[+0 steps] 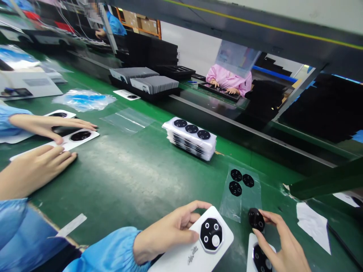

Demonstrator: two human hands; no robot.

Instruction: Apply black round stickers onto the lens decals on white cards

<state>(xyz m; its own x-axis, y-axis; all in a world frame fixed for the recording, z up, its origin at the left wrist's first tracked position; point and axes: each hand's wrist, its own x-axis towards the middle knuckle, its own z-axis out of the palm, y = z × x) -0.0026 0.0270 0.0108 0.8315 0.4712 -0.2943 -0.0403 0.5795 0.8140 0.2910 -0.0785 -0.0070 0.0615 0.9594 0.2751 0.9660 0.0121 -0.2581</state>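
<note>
My left hand [176, 230] grips a white phone back panel [195, 253] by its edge, thumb on the face beside the black octagonal camera area with its ring-like openings. Between thumb and fingertips, my right hand [283, 241] pinches a small black camera lens cover [256, 220]. Just under that hand a second white phone back panel [252, 245] with a black camera area is partly hidden by my fingers and cut off by the frame. Beyond it a clear plastic sheet [231, 207] carries three black octagonal lens covers [236, 175].
A stack of white sheets with black lens covers [191, 138] stands mid-bench. At left, a co-worker's hands [42, 166] touch another phone panel [85, 140]. Behind are a clear bag [127, 120] and black trays of grey panels [154, 84]. Torn white paper [313, 226] lies right.
</note>
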